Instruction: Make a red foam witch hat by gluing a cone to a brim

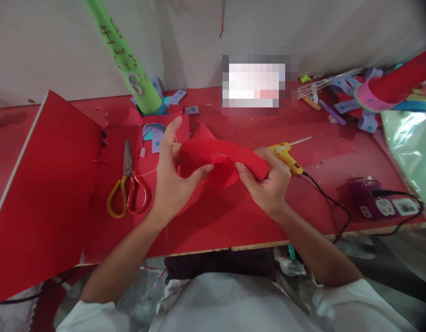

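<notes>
Both hands hold a curved piece of red paper (pixel 221 147) above the red tabletop. My left hand (pixel 174 173) grips its left side, with the thumb at the lower inner edge and the index finger raised. My right hand (pixel 268 182) pinches its right end between thumb and fingers. A notched or folded bit shows at the middle of the inner edge. To the left of my left hand lie scissors (pixel 129 180) with one yellow and one red handle, blades pointing away. Just beyond my right hand rests a yellow glue gun (pixel 288 157) with a glue stick in its back.
A green paper cone (pixel 129 64) with writing stands at the back left amid purple paper scraps. A large red board (pixel 43 198) rises at left. On the right are a purple power socket (pixel 370 198) with cable, a red cone (pixel 403 80) and shiny plastic wrap (pixel 411 152).
</notes>
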A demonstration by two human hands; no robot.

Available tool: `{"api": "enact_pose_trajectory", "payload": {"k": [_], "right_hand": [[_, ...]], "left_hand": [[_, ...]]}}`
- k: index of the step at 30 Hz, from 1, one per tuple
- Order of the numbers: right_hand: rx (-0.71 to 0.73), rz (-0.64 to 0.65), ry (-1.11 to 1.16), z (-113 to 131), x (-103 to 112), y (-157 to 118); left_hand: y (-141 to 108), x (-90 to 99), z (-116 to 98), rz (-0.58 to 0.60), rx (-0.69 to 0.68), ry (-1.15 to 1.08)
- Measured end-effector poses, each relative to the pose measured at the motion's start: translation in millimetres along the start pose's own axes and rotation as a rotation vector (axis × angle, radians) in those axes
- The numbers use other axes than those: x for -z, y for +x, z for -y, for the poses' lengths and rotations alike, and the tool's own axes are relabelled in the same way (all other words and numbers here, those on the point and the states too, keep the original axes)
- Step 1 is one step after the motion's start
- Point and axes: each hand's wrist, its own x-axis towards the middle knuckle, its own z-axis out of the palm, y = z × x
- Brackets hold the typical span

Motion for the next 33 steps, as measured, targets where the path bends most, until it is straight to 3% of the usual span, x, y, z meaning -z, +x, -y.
{"api": "enact_pose_trajectory", "payload": {"k": [16, 20, 28, 30, 33], "right_hand": [[-0.020, 0.008, 0.049, 1, 1, 2], [-0.045, 0.002, 0.011, 0, 1, 1], [-0.062, -0.029, -0.011, -4, 0, 1], [-0.078, -0.025, -0.025, -5, 0, 1], [-0.093, -0.027, -0.029, -7, 0, 1]], "left_hand": [[2, 2.4, 0, -0.076, -0.074, 0.080], [2, 3.3, 0, -0.038, -0.071, 0.080], [2, 8.6, -10, 0.059, -0.193, 0.058], [3, 8.7, -13, 0.001, -0.211, 0.025], [8, 10.9, -14, -0.179, -0.236, -0.038]]}}
